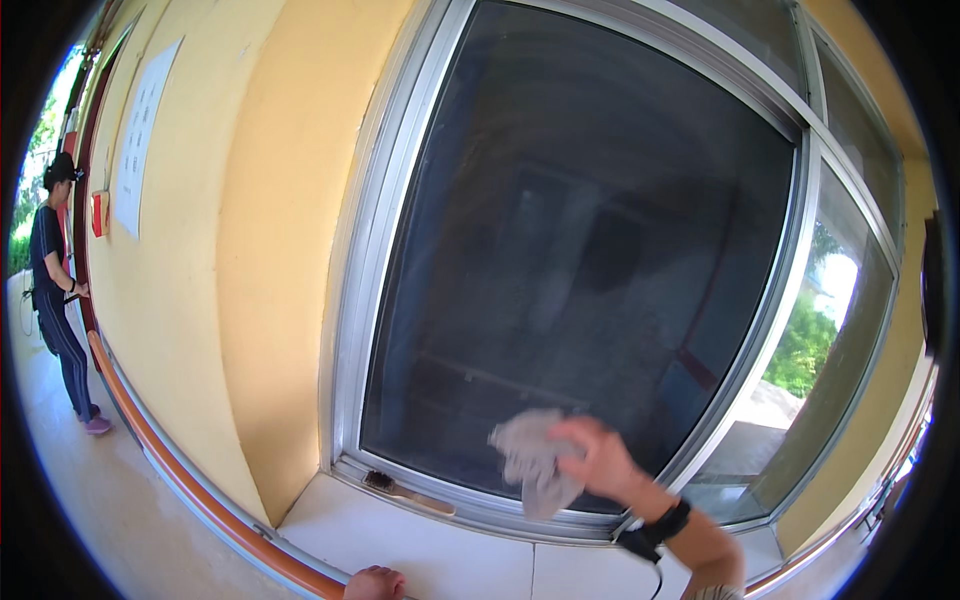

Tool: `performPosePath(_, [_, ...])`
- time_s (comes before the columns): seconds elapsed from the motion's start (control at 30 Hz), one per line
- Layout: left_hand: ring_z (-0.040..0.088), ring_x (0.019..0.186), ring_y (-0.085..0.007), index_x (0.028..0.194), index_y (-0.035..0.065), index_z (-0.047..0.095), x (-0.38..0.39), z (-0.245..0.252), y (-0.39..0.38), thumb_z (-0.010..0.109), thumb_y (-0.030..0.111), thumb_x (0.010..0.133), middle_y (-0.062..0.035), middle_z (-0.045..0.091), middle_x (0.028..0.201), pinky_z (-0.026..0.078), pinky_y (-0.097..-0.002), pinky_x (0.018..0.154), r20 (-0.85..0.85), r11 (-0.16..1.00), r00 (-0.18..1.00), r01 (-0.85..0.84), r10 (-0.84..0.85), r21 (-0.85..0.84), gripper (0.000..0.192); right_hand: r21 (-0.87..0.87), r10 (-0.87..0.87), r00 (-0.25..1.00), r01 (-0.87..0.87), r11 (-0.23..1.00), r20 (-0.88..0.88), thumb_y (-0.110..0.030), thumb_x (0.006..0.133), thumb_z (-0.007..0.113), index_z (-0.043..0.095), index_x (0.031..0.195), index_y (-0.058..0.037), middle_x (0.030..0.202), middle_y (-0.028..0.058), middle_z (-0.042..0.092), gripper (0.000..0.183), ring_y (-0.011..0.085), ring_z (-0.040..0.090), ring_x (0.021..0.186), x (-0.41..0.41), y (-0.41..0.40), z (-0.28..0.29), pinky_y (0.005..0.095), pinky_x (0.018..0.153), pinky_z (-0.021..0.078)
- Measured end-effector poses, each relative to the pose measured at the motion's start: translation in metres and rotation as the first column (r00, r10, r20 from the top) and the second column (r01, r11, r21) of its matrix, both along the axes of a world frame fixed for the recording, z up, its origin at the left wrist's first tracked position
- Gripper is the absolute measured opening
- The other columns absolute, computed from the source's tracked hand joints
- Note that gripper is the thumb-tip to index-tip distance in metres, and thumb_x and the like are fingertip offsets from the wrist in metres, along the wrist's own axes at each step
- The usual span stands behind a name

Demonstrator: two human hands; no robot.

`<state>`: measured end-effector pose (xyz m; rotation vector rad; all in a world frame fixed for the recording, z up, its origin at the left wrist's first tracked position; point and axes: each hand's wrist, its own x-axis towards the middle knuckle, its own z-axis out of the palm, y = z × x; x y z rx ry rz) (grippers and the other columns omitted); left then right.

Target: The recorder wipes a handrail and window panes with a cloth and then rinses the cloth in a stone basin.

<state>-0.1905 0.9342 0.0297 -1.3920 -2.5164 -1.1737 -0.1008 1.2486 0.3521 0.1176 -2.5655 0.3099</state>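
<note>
My right hand [600,457] grips a crumpled grey cloth [532,454], part of it hanging loose below the fingers. Both are blurred, in front of the lower part of a dark window panel [570,262] set in an aluminium frame [352,360]. Whether the cloth touches the panel cannot be told. A wooden-handled brush [420,501] with dark bristles lies along the bottom track of the frame. At the lower edge of the view, my left hand [375,583] has its fingers curled by the front edge of the white tiled sill [450,547], where the orange handrail passes; its grip is partly cut off.
The orange handrail [217,510] runs along the yellow wall [187,360] on the left. Further off, a person [56,285] stands at a doorway with a hand on the door. A printed sheet [146,142] hangs on the wall. A clear glass pane [795,360] adjoins on the right.
</note>
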Motion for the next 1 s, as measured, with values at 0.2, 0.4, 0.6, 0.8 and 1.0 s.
performPosePath(0.2, [0.059,0.078,-0.0379,0.077,0.0053,0.059,-0.002,-0.003,0.005,0.058,0.015,0.078,-0.0176,0.061,0.079,0.049,-0.0478,0.070,-0.012,0.999,1.000,0.027,-0.027,0.043,0.010,0.609,0.216,0.749,0.297,0.736,-0.626,-0.004,0.065,0.071,0.058,0.122,-0.0139,0.129,0.0197,0.048,0.059,0.0370,0.051,0.114,-0.102,-0.048,0.202,0.0435,0.096,0.0445])
performPosePath(0.4, [0.059,0.077,-0.0364,0.081,0.0069,0.059,-0.008,-0.037,0.010,0.059,0.016,0.077,-0.0163,0.061,0.079,0.049,-0.0474,0.068,0.006,0.998,0.998,0.060,-0.060,0.025,0.010,0.749,0.416,0.625,0.506,0.429,-0.661,-0.010,0.078,0.061,0.060,0.116,-0.0118,0.129,0.0101,0.049,0.039,0.0268,0.049,0.116,-0.241,-0.098,0.300,0.0380,0.093,0.0464])
performPosePath(0.6, [0.059,0.081,-0.0362,0.086,0.0080,0.060,-0.014,-0.041,0.008,0.060,0.019,0.079,-0.0153,0.061,0.083,0.049,-0.0470,0.070,0.047,0.995,0.994,0.103,-0.103,0.006,0.013,0.685,0.015,0.698,0.699,0.206,-0.716,-0.013,0.083,0.057,0.061,0.110,-0.0143,0.127,0.0036,0.053,0.027,0.0209,0.053,0.117,-0.293,-0.109,0.334,0.0383,0.082,0.0493])
performPosePath(0.8, [0.059,0.083,-0.0362,0.087,0.0082,0.061,-0.021,-0.042,0.008,0.060,0.020,0.079,-0.0151,0.062,0.084,0.049,-0.0470,0.071,0.057,0.994,0.993,0.108,-0.108,0.007,0.014,0.284,-0.306,0.314,0.949,0.138,-0.899,-0.016,0.090,0.053,0.054,0.126,-0.0187,0.129,0.0090,0.053,0.036,0.0292,0.053,0.120,-0.178,0.000,0.405,0.0455,0.090,0.0511])
performPosePath(1.0, [0.059,0.084,-0.0362,0.088,0.0084,0.061,-0.021,-0.055,0.004,0.060,0.021,0.080,-0.0149,0.062,0.086,0.049,-0.0470,0.071,0.072,0.993,0.990,0.120,-0.120,0.003,0.015,0.000,-0.670,0.052,0.997,0.078,-0.741,-0.017,0.093,0.040,0.057,0.117,-0.0126,0.117,0.0200,0.061,0.030,0.0405,0.057,0.112,-0.024,0.159,0.359,0.0502,0.092,0.0478])
